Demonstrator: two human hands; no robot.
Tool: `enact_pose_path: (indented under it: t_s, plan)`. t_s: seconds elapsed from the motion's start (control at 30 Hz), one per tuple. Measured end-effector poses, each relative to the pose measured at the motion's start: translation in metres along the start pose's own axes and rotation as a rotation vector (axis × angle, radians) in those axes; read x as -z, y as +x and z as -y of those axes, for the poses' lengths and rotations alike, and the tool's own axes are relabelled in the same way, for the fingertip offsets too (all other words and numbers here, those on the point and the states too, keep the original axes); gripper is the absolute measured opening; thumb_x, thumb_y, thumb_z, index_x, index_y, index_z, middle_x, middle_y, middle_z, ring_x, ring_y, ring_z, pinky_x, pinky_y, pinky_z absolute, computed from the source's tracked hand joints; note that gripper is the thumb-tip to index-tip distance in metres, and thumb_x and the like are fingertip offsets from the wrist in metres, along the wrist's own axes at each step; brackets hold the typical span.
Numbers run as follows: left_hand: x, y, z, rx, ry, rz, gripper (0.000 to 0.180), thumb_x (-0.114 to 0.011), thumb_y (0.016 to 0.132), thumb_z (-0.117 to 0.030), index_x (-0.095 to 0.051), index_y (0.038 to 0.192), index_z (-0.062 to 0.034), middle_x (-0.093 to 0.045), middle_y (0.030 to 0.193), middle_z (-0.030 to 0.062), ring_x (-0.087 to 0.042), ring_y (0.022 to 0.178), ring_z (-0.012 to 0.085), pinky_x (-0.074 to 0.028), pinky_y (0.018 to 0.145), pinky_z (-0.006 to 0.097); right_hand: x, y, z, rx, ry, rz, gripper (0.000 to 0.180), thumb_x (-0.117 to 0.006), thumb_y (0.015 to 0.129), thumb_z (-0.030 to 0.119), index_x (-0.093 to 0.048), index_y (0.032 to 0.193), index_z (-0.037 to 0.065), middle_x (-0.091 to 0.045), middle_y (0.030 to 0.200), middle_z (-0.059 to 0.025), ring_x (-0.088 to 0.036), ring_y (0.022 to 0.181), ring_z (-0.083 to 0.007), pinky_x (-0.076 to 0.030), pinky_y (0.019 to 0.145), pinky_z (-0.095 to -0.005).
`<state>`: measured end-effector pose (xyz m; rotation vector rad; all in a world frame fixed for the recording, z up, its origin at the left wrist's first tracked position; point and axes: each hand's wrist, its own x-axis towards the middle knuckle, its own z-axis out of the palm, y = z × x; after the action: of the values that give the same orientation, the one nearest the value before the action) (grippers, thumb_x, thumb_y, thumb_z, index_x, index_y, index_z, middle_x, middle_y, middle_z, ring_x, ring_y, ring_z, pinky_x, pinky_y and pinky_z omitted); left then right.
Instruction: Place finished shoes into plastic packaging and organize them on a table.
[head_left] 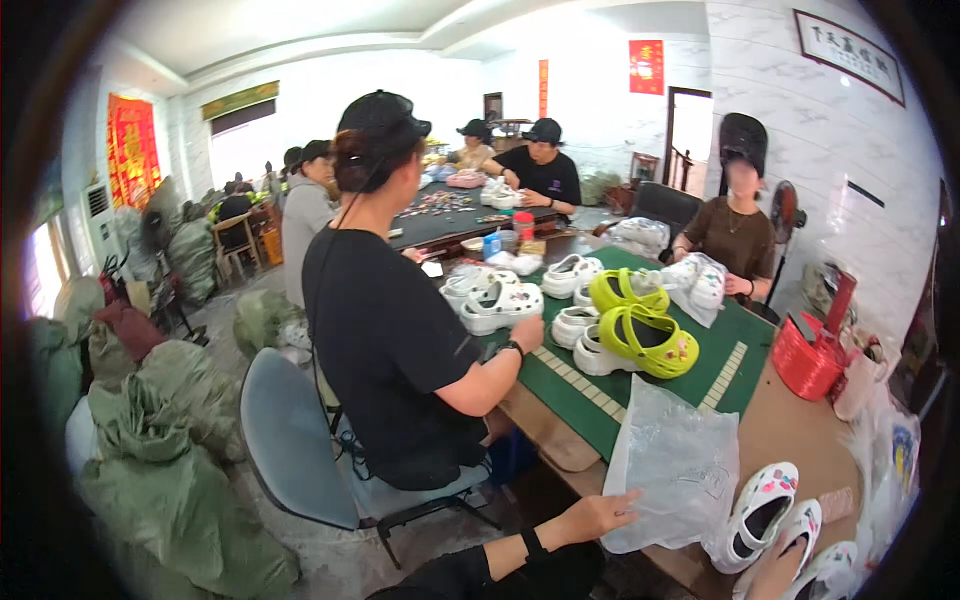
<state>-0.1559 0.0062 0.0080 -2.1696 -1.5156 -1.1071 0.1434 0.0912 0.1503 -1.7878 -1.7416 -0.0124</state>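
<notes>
My left hand (602, 516) pinches the lower left edge of a translucent plastic bag (670, 460), which spreads over the table's near edge. At the lower right, my right hand (775, 574) grips a white clog (803, 520) with colourful charms, its fingers partly hidden in the shoe's opening. Just left of it stands another white clog (762, 505) with pink and green charms. A third white clog (828, 572) is cut off by the dark rim of the picture.
Lime-green clogs (655, 340) rest on white clogs (575, 325) on the green mat (560, 400). A seated co-worker in black (400, 300) is at my left; another, in brown (733, 235), handles a bagged pair across the table. A red basket (805, 360) stands right; green sacks (180, 480) crowd the left floor.
</notes>
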Motion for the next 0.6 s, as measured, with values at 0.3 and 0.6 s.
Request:
enact_pose_path:
  t_s: [0.3,0.6]
  plan:
    - [0.0,-0.015,-0.006,0.14,-0.013,-0.051,0.012,-0.055,0.082,-0.005,-0.054,0.079,0.0061,-0.044,0.132,0.0209,-0.062,0.089,0.032,-0.055,0.069,0.036,-0.182,0.105,-0.18,-0.082,0.02,-0.021,0.061,-0.07,0.074,0.032,-0.05,0.118,-0.007,-0.055,0.117,-0.0268,-0.051,0.111,-0.0401,-0.038,0.096,-0.0418]
    - [-0.012,-0.017,-0.005,0.082,0.118,-0.031,0.012,-0.055,0.081,-0.008,-0.056,0.077,0.0033,-0.045,0.132,0.0179,-0.058,0.095,0.0273,-0.051,0.079,0.034,-0.134,0.098,-0.127,-0.077,-0.016,0.186,0.063,-0.065,0.077,0.038,-0.049,0.117,-0.009,-0.052,0.117,-0.0299,-0.049,0.112,-0.039,-0.037,0.095,-0.0399]
